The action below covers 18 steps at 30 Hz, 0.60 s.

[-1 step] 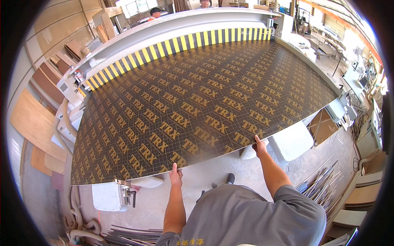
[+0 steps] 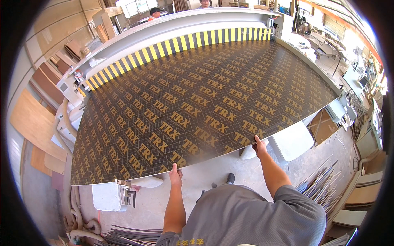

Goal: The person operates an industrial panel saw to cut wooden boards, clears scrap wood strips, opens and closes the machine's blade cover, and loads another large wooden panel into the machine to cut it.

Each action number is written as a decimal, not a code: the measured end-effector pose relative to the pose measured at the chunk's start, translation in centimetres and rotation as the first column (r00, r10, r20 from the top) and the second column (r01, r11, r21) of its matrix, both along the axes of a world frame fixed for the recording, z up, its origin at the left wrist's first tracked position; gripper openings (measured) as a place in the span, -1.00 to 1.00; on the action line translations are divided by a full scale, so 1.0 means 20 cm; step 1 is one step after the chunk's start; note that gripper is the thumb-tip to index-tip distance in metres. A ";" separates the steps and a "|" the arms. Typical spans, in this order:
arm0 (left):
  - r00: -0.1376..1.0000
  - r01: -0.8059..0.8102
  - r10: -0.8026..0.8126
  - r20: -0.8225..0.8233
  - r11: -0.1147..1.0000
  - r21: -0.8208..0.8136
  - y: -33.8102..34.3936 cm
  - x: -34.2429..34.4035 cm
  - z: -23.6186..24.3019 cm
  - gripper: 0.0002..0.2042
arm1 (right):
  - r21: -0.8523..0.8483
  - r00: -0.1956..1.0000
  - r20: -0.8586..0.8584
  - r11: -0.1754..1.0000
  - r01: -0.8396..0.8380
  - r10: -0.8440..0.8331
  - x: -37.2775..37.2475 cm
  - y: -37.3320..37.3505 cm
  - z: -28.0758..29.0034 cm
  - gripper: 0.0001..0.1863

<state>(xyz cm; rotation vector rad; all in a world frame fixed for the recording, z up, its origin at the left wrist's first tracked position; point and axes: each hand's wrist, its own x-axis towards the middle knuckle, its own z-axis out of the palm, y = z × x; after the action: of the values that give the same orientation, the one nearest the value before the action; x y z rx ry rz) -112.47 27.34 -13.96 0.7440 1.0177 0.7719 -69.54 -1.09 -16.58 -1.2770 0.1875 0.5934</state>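
Fingers [image 2: 180,174] of the left hand [image 2: 175,176] and of the right hand [image 2: 259,148] are clamping the near edge of a dark board [image 2: 197,102] patterned in gold, the thumbs [image 2: 175,165] pressing on its top face while the other fingertips are curling out of view beneath. Well apart, the two grips are dividing that edge, and the board is stretching away ahead of them toward a yellow-and-black striped strip [image 2: 180,45]. To the left of the left fingers, a white support [image 2: 103,197] is jutting from under the board; just right of the right fingers, another white support [image 2: 292,142] is showing. Beyond the fingertips, past the striped strip, a person in a dark cap [image 2: 156,10] is appearing. Thin strips [image 2: 322,180] are lying on the floor, right of both hands.
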 end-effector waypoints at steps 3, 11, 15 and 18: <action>1.000 0.008 -0.008 -0.016 1.000 0.006 0.00 0.00 0.00 -0.57 | 0.002 1.000 0.002 1.000 0.012 -0.012 -0.01 0.01 0.01 -0.66; 1.000 0.004 -0.004 0.010 1.000 0.004 0.00 0.01 0.01 -0.57 | 0.001 1.000 0.011 1.000 0.003 -0.003 0.00 -0.01 0.00 -0.67; 1.000 -0.004 0.004 0.025 1.000 0.008 0.00 0.00 0.00 -0.61 | 0.008 1.000 0.009 1.000 0.003 -0.003 -0.01 0.01 0.01 -0.67; 0.999 -0.019 0.018 0.028 1.000 0.012 -0.01 0.01 0.01 -0.63 | 0.004 1.000 0.005 1.000 -0.001 0.001 -0.01 0.00 0.01 -0.67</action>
<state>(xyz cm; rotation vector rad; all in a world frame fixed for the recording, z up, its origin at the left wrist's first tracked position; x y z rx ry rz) -112.23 27.13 -13.73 0.7329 0.9964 0.8029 -69.65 -1.14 -16.45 -1.2748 0.1818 0.5908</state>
